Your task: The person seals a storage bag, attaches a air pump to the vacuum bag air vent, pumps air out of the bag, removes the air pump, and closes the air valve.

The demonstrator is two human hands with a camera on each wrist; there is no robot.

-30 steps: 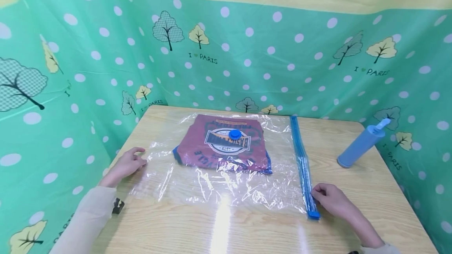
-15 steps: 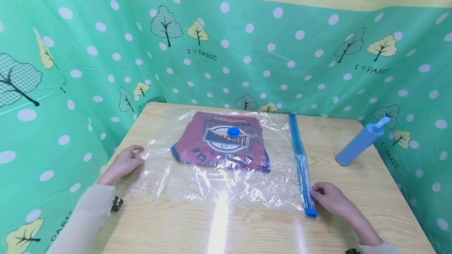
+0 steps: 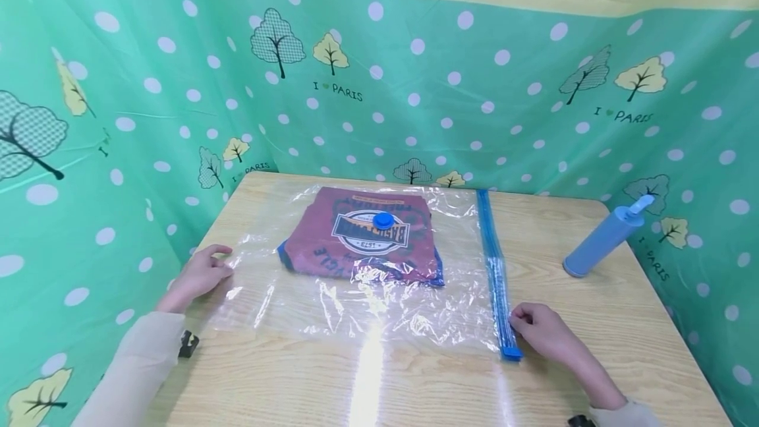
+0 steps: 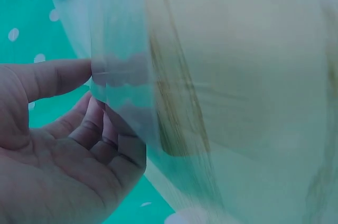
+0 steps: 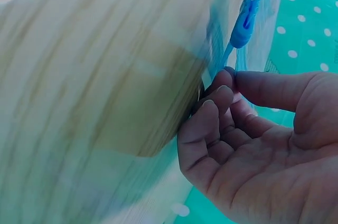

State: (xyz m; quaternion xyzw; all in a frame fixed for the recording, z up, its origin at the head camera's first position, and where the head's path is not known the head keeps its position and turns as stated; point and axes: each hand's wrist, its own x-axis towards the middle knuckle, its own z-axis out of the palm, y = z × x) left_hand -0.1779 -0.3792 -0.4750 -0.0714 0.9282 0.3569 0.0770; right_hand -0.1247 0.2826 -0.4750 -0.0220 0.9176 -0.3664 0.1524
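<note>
A clear plastic vacuum storage bag (image 3: 462, 242) lies flat across the table with a folded dark red printed garment (image 3: 314, 232) inside. On its upper face sits a round blue valve cap (image 3: 383, 221). Its blue zip strip (image 3: 497, 275) runs down the right side, ending at a blue slider (image 3: 511, 353) near the front. My left hand (image 3: 204, 273) pinches the bag's left edge; in the left wrist view, thumb and fingers meet at the film (image 4: 124, 39). With thumb and index finger, my right hand (image 3: 545, 331) pinches the zip edge just above the slider (image 5: 244, 28).
A blue hand pump (image 3: 601, 242) stands tilted in view at the table's right side. The wooden table (image 3: 284, 381) is enclosed at the back and sides by a green dotted curtain (image 3: 474, 117).
The bag, with the garment inside, has slid a little to the left. Both hands have moved left along with it, keeping their places at its edges. The pump stays put.
</note>
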